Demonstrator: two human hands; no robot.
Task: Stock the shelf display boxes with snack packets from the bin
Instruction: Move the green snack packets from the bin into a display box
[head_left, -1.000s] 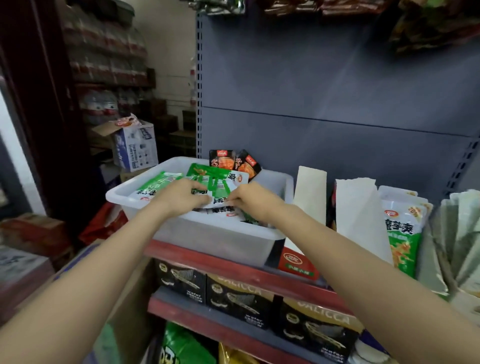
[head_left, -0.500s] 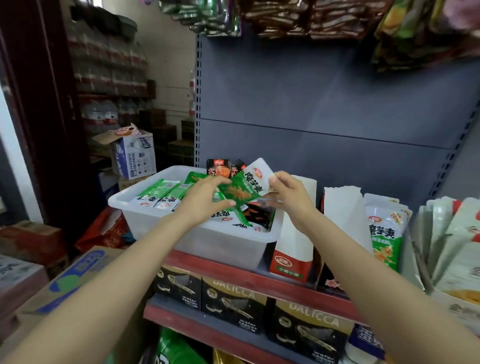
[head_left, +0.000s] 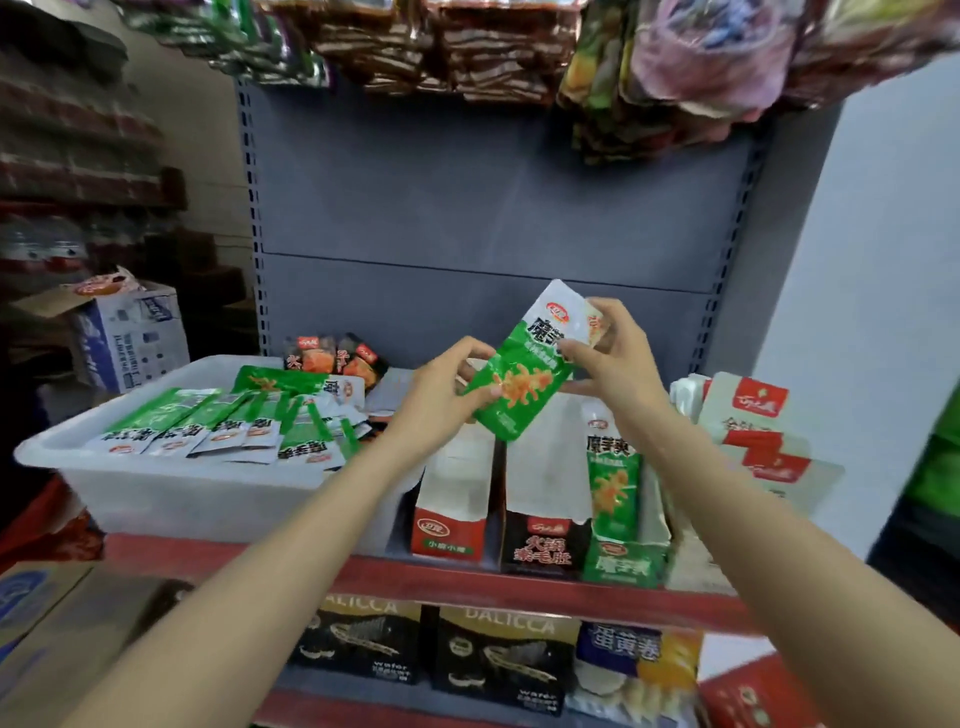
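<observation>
Am holding green snack packet tilted above display boxes, right of bin. Left hand pinching lower edge, right hand pinching top. Judging it light, floppy, slick; am gripping sealed edges.

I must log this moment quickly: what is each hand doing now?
Left hand: pinches the lower end of the green packet.
Right hand: grips the same packet's upper end.

2 bare forearms, no sleeves, left grip & right grip ungloved.
</observation>
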